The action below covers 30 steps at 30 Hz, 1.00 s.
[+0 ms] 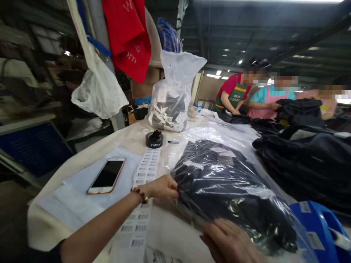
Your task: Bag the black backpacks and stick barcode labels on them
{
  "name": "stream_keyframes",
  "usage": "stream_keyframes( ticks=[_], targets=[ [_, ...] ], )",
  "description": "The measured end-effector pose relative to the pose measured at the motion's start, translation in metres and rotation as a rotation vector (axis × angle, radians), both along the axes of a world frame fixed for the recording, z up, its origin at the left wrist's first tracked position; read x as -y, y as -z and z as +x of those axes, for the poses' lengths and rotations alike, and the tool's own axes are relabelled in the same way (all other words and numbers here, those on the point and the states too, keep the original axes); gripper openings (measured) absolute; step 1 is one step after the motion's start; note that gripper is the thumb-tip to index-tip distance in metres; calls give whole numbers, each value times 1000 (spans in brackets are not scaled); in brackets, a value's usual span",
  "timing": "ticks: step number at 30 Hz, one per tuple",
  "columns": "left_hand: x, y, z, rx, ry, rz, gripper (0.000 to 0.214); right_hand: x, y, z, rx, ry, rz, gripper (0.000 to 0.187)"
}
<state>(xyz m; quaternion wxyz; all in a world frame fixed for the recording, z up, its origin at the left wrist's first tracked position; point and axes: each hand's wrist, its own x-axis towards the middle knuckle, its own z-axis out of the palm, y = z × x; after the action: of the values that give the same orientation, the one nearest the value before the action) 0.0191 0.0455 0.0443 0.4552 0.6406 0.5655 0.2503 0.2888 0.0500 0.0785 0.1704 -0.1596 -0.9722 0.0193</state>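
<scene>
A clear plastic bag [219, 171] with dark folded garments inside lies flat on the table before me. My left hand [164, 186], with a beaded bracelet at the wrist, is closed on the bag's near left edge. Closer to me, my right hand [230, 239] is curled at the bag's near edge, its fingers pressed together on the plastic. Left of the bag runs a strip of barcode labels [141, 215], passing under my left wrist. White labels show through the plastic on the garments.
A phone [106, 176] rests on pale sheets [74, 204] at left. Behind stand a black tape roll [154, 140] and a tall, filled translucent sack [172, 95]. At right are dark garments [307, 160] and a blue plastic object [315, 226]. Several people work beyond.
</scene>
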Motion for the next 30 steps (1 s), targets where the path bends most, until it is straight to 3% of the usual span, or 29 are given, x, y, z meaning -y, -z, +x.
stream_keyframes(
  ticks=[4,8,13,23,30],
  targets=[
    [-2,-1,-4,38,10,16,13,-12,2,-62,0,58,129,18],
    [-5,-2,-7,39,29,28,8,-27,22,-82,96,152,282,18],
    [-5,3,-9,59,32,43,8,-29,30,-88,33,285,335,23],
    [-6,10,-10,151,37,-12,16,-19,26,-93,57,608,188,20],
    [-3,6,-10,109,0,-44,19,-36,15,-78,45,680,86,19]
  ],
)
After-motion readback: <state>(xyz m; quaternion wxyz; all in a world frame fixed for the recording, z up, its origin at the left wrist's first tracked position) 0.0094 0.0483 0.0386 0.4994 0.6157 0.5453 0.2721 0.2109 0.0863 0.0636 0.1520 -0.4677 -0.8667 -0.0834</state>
